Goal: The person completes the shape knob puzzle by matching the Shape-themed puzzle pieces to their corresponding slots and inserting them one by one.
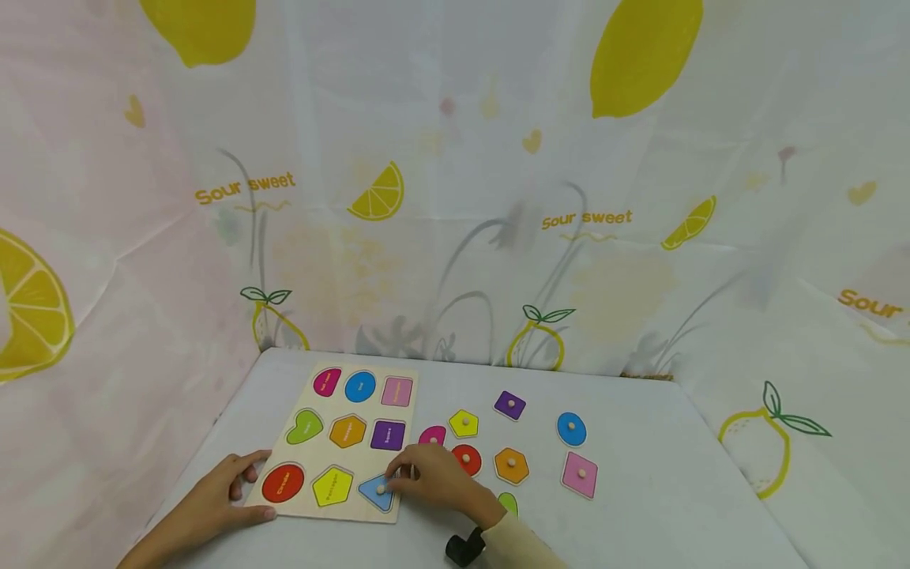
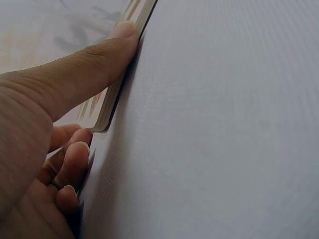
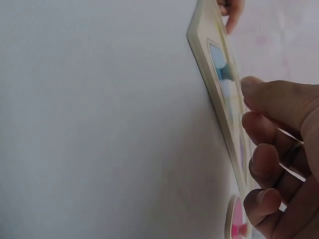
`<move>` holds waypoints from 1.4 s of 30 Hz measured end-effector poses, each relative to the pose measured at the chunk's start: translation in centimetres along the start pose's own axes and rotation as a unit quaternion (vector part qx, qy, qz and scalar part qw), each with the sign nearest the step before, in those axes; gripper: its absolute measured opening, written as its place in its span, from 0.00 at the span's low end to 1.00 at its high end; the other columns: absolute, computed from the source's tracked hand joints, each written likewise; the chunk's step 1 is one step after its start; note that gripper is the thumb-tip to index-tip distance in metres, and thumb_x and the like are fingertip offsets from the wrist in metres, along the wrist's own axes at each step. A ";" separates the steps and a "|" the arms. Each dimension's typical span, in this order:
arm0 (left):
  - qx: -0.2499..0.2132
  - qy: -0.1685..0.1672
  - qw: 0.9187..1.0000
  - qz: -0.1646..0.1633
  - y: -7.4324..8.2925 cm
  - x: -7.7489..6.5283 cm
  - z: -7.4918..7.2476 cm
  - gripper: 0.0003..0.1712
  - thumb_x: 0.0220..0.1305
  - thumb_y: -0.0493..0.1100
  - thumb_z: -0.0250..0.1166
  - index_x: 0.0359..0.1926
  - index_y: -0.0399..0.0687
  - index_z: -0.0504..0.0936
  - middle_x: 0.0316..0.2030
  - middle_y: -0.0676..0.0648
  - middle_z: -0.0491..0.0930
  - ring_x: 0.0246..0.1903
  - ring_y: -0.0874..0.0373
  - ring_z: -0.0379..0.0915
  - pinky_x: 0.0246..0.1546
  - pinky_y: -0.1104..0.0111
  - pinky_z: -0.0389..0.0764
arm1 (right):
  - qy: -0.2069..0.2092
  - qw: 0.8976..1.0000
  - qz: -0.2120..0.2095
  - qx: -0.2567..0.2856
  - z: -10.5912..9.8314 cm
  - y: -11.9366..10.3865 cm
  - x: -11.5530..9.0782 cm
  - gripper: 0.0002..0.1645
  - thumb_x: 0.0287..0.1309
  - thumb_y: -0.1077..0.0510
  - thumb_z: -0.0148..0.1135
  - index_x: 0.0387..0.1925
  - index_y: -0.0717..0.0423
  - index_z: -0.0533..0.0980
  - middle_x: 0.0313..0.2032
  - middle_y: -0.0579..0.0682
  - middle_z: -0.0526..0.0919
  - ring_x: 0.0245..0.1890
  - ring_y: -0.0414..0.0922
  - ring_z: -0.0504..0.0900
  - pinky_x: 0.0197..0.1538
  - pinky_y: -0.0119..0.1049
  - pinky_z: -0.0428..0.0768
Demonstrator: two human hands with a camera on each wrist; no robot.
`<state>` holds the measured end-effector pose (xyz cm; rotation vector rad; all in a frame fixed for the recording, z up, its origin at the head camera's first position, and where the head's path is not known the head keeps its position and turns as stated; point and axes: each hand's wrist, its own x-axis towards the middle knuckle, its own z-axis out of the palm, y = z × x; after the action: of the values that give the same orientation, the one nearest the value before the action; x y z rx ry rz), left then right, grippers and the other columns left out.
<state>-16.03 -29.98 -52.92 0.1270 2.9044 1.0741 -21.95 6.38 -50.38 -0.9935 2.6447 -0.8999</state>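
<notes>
At the near right corner of the board (image 1: pixel 317 456), settle the blue triangle (image 1: pixel 382 501)

Head view: the triangle lies over the last place in the nearest row, beside the yellow pentagon recess (image 1: pixel 332 485). The right hand (image 1: pixel 444 482) bends over its knob (image 1: pixel 381 489); the left hand (image 1: pixel 220 494) braces the opposite near corner. Loose knobbed pieces, among them a red circle (image 1: pixel 466 461), rest on the surface (image 1: pixel 654 474) close by, so a low sleeve could nudge them; lifting the wrist clear seems wise.

Left wrist view: the thumb presses the near edge while bent fingers crowd round the corner, holding the board between them. That steady hold suits the step; easing it might let the board slide.

Right wrist view: thumb and fingers are loosely curled and parted, pinching nothing, with a slight gap to the knob. Whether the triangle sits flush, I cannot tell; a light fingertip press, straight down, should be a good check.
</notes>
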 end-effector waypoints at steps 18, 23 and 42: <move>0.004 0.003 1.000 0.007 0.1 -0.2 -0.1 0.56 0.43 0.56 0.85 0.68 0.33 0.72 0.39 0.49 0.67 0.33 0.61 0.60 0.30 0.70 0.65 | 0.099 0.994 -0.018 -0.032 -3.4 3.7 -0.9 0.05 0.63 0.54 0.73 0.39 0.50 0.86 0.27 0.33 0.77 0.27 0.31 0.71 0.32 0.26 0.74; -0.001 0.003 1.000 0.007 0.1 -0.2 0.0 0.56 0.43 0.56 0.85 0.69 0.33 0.72 0.39 0.49 0.67 0.34 0.60 0.60 0.30 0.70 0.66 | 0.118 0.993 0.010 -0.024 -4.2 5.5 -0.9 0.07 0.63 0.53 0.73 0.40 0.50 0.87 0.28 0.35 0.78 0.26 0.32 0.73 0.30 0.28 0.75; -0.004 0.005 1.000 -0.002 0.1 -0.4 0.0 0.56 0.42 0.55 0.86 0.68 0.33 0.72 0.39 0.49 0.68 0.34 0.59 0.61 0.30 0.70 0.66 | 0.142 0.988 0.056 -0.007 -6.1 8.8 -0.9 0.07 0.63 0.53 0.73 0.42 0.49 0.86 0.28 0.37 0.78 0.29 0.36 0.74 0.34 0.31 0.75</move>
<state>-15.63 -29.95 -52.82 0.1158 2.9075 1.0873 -28.18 15.11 -50.74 -0.7577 2.9080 -1.0700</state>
